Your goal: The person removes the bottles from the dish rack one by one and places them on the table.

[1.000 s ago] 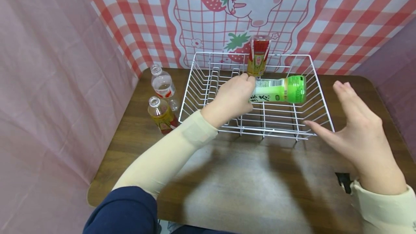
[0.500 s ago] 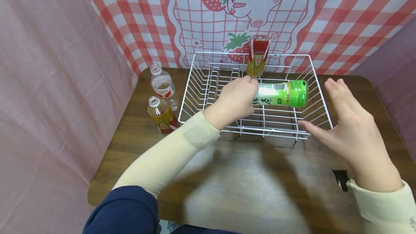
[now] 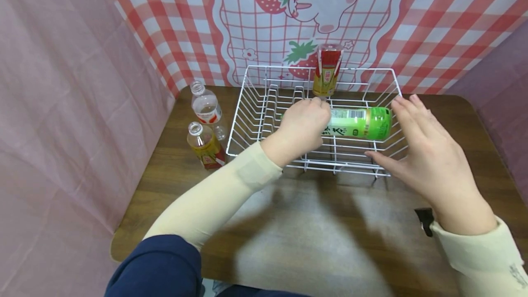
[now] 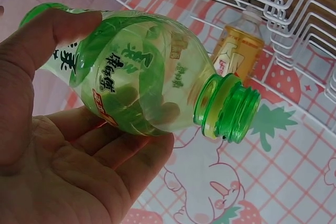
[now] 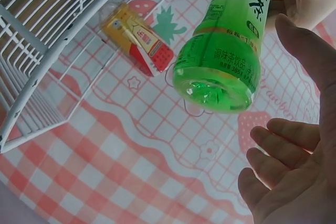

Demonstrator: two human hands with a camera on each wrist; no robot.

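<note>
My left hand (image 3: 301,123) grips a green tea bottle (image 3: 359,123) by its upper half, holding it lying sideways over the wire basket (image 3: 284,67). The left wrist view shows the bottle's bare threaded neck (image 4: 236,109), without a cap, the thumb on one side and the fingers on the other. My right hand (image 3: 433,150) is spread beside the bottle's base, thumb and fingers apart. In the right wrist view, a gap shows between its fingers (image 5: 278,161) and the green base (image 5: 215,85). A red and yellow labelled bottle (image 3: 327,72) stands neck down at the basket's back.
Left of the basket, a clear bottle (image 3: 207,107) and another red and yellow labelled bottle (image 3: 206,149) stand uncapped on the wooden table (image 3: 165,196). Wire dividers (image 3: 270,104) rise inside the basket's left part. A checked strawberry cloth (image 3: 231,13) hangs behind.
My right hand has moved left, close to the green bottle's base. The green bottle has shifted slightly toward the front of the basket, still in my left hand.
</note>
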